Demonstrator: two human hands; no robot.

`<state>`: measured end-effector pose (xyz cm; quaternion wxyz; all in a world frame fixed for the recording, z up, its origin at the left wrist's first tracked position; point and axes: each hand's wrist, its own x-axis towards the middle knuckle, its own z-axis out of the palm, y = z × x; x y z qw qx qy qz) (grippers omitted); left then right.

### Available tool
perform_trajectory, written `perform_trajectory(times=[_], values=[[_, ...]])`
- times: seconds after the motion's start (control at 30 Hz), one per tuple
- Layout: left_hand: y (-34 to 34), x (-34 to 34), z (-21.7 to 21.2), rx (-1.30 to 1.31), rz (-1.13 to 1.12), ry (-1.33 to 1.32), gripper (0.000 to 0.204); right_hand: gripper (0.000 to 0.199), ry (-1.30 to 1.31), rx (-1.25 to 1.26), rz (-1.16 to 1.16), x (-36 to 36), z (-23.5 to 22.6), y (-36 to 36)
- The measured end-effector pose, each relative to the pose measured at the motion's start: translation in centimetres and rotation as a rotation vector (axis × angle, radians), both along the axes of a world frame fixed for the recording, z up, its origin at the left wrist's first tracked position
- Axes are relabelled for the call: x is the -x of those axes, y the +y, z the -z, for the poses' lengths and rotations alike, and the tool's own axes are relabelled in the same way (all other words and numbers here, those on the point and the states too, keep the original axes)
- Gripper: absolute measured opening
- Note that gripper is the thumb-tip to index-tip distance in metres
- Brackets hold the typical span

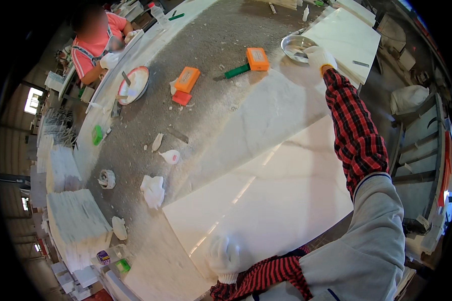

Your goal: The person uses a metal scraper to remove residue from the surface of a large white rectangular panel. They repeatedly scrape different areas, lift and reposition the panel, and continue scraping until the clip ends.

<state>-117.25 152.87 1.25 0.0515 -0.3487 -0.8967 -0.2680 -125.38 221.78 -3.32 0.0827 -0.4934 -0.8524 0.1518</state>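
Note:
My right hand (320,58), in a white glove with a yellow cuff, reaches far out to the right rim of a round metal bowl (285,46). Inside the bowl, a dark flat blade (300,55) lies right by the fingers. What the fingers close on is hidden. Close to me, my left hand (224,256), also white-gloved, rests on a large polished white stone slab (281,200) with its fingers spread. A greyish slab (256,120) lies beyond it, under my right arm.
Orange boxes (257,59) (187,79), a red block (181,97) and a green-handled tool (237,71) lie on the dusty table (216,25). A white bottle (171,156) and crumpled white cloth (152,191) are left. Across the table, a person (98,50) works beside a red-rimmed bowl (146,80).

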Motion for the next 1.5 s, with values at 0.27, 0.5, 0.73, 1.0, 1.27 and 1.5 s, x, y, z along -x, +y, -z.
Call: perform_trajectory(times=[0.27,0.5,0.73,1.0,1.27,1.5], values=[[2.0,0.2,-0.8,-0.003,0.017,0.034,0.044,0.033,-0.423,-0.221,-0.392,2.4,-1.4,3.0],[1.5,0.1,-1.3,-0.058,0.06,-0.038,0.046,0.03,-0.36,-0.258,-0.491,0.9,-0.7,3.3],[-0.3,-2.3,-2.6,0.039,0.055,-0.05,0.047,0.032,0.452,0.17,-0.308,-7.1,0.4,0.1],[-12.2,-6.2,6.9,0.062,-0.009,-0.089,0.057,0.036,0.829,0.8,-0.178,-15.7,-0.9,-26.1],[-20.8,-9.7,7.9,-0.099,0.028,-0.059,0.069,0.035,0.621,0.993,-0.375,-25.3,-0.3,-50.8],[-23.4,-11.1,7.3,-0.115,0.05,-0.048,0.069,0.033,0.426,1.138,-0.285,-30.2,-0.8,-62.6]])
